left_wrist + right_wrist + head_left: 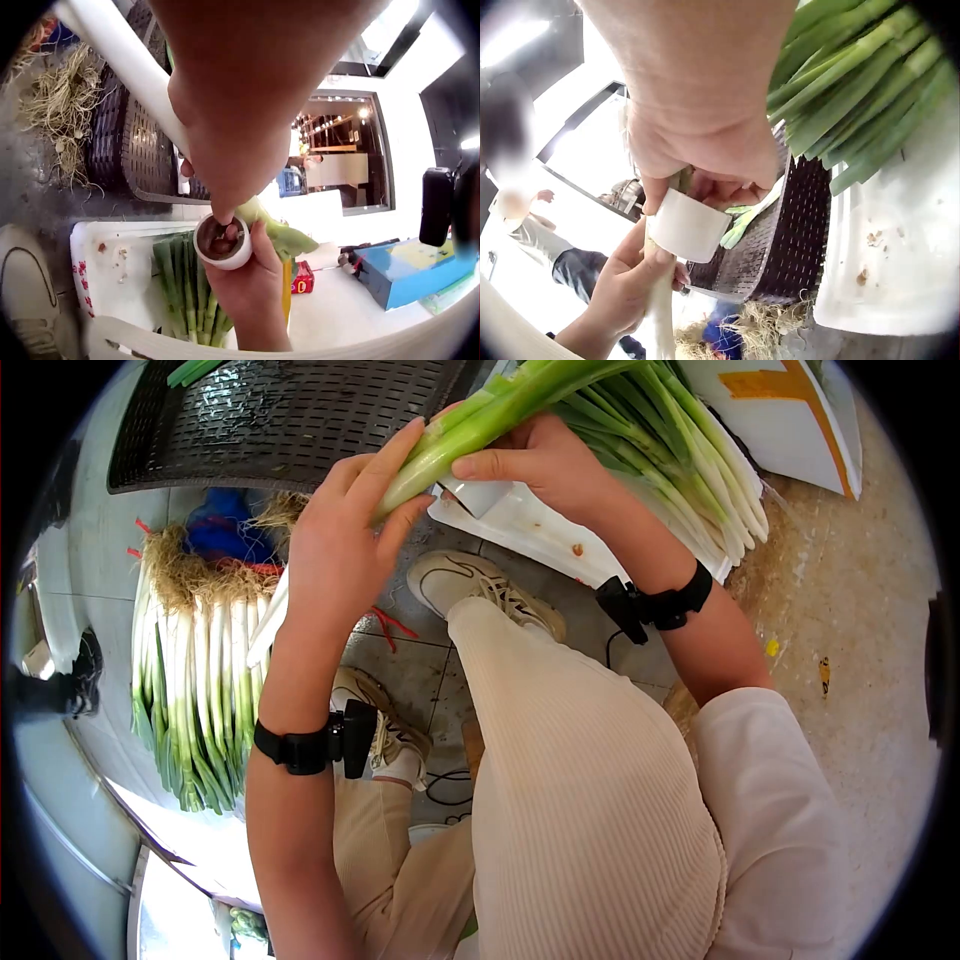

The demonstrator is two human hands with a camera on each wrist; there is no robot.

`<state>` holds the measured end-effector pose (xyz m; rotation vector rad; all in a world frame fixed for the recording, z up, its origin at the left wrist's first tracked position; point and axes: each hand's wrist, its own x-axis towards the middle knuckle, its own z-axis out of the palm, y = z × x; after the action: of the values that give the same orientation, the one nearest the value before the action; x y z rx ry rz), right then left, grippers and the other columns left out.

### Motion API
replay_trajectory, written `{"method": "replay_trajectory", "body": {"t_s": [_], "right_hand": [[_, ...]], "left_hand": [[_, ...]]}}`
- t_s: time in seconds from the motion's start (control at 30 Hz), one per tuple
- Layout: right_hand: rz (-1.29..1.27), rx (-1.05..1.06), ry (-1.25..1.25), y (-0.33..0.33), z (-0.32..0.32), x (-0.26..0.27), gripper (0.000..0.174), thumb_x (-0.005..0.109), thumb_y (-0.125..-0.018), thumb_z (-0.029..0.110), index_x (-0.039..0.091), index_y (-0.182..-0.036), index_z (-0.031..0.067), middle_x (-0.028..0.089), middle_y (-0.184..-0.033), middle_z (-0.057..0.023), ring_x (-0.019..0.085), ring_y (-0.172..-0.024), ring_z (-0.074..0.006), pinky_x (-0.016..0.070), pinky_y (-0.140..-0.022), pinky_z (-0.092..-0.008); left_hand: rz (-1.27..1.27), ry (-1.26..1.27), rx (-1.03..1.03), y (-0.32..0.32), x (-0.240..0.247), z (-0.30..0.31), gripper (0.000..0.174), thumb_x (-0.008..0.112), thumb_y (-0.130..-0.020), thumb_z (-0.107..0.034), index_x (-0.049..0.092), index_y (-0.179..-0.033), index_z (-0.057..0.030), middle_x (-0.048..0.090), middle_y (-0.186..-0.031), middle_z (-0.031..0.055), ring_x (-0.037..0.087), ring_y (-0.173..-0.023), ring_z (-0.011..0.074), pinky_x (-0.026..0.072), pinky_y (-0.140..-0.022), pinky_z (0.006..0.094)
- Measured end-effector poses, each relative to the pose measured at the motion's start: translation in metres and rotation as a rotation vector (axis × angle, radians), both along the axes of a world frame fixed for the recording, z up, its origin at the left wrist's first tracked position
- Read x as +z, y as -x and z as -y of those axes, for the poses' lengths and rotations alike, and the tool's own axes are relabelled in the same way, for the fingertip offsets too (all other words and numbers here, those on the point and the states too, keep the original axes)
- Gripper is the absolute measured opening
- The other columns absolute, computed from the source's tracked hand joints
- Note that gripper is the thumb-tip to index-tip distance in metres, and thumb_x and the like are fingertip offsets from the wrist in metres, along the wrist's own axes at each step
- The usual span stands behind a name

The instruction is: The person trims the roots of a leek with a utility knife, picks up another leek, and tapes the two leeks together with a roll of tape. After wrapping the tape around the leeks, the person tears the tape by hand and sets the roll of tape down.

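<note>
- The leek (450, 445) lies across my palms; my left hand (340, 550) grips its pale shaft, and its smooth skin could slip or bruise if my fingers squeeze unevenly.
- My right hand (545, 465) grips the white roll (690, 225), some fingers inside it; a careless tilt could make it slide off or knock the stalk.
- Past my right fingers, the loose leeks (715, 505) could snag my wrist.
- Hidden: some fingertips behind the stalk; its leafy end is cut off in the head view.
</note>
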<state>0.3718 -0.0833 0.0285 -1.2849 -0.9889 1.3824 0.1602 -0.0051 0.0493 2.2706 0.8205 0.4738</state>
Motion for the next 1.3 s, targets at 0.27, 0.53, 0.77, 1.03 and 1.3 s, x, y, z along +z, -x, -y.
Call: {"method": "replay_trajectory", "body": {"t_s": [0.27, 0.53, 0.77, 1.03, 1.3], "right_hand": [[-0.047, 0.05, 0.017, 0.005, 0.001, -0.004, 0.053, 0.078, -0.084, 0.024, 0.06, -0.127, -0.0018, 0.067, -0.113, -0.0112, 0.064, -0.101, -0.017, 0.0506, -0.09, -0.0308], [-0.006, 0.201, 0.064, 0.003, -0.001, 0.005, 0.066, 0.07, -0.09, 0.01, 0.038, -0.146, -0.0017, 0.068, -0.113, -0.0109, 0.068, -0.096, -0.0155, 0.053, -0.089, -0.0301], [0.262, 0.321, 0.149, -0.004, -0.011, 0.016, 0.064, 0.07, -0.089, 0.009, 0.041, -0.147, 0.002, 0.068, -0.116, -0.0101, 0.067, -0.099, -0.0136, 0.0492, -0.092, -0.0278], [0.147, 0.224, -0.006, 0.0, -0.013, 0.005, 0.069, 0.074, -0.086, 0.006, 0.043, -0.148, 0.0064, 0.068, -0.119, -0.009, 0.065, -0.107, -0.0146, 0.0502, -0.096, -0.0314], [0.028, 0.174, -0.126, 0.001, -0.012, -0.008, 0.039, 0.078, -0.084, 0.017, 0.068, -0.12, 0.0058, 0.072, -0.102, -0.0055, 0.065, -0.093, -0.0122, 0.0502, -0.081, -0.0267]], "left_hand": [[0.033, 0.031, 0.022, 0.006, -0.002, 0.002, 0.054, 0.071, -0.087, -0.017, 0.058, -0.139, -0.0226, 0.068, -0.106, 0.0105, 0.068, -0.086, 0.0269, 0.0553, -0.075, 0.0359], [0.065, 0.134, 0.007, 0.014, 0.0, 0.001, 0.053, 0.072, -0.088, -0.017, 0.058, -0.14, -0.0198, 0.068, -0.103, 0.0116, 0.068, -0.085, 0.0273, 0.0545, -0.074, 0.0361], [0.068, 0.436, 0.063, 0.023, 0.008, -0.002, 0.054, 0.071, -0.09, -0.013, 0.055, -0.142, -0.0122, 0.067, -0.107, 0.0074, 0.062, -0.094, 0.015, 0.0499, -0.083, 0.0285], [0.282, 0.889, 0.082, 0.021, 0.005, 0.0, 0.044, 0.066, -0.094, -0.01, 0.051, -0.134, -0.0019, 0.066, -0.105, 0.0043, 0.058, -0.088, 0.0086, 0.0463, -0.079, 0.0235], [0.218, 1.104, -0.02, 0.023, 0.007, -0.017, 0.038, 0.064, -0.097, -0.02, 0.052, -0.129, -0.0025, 0.067, -0.103, 0.0071, 0.061, -0.085, 0.0113, 0.0471, -0.077, 0.0253]]}}
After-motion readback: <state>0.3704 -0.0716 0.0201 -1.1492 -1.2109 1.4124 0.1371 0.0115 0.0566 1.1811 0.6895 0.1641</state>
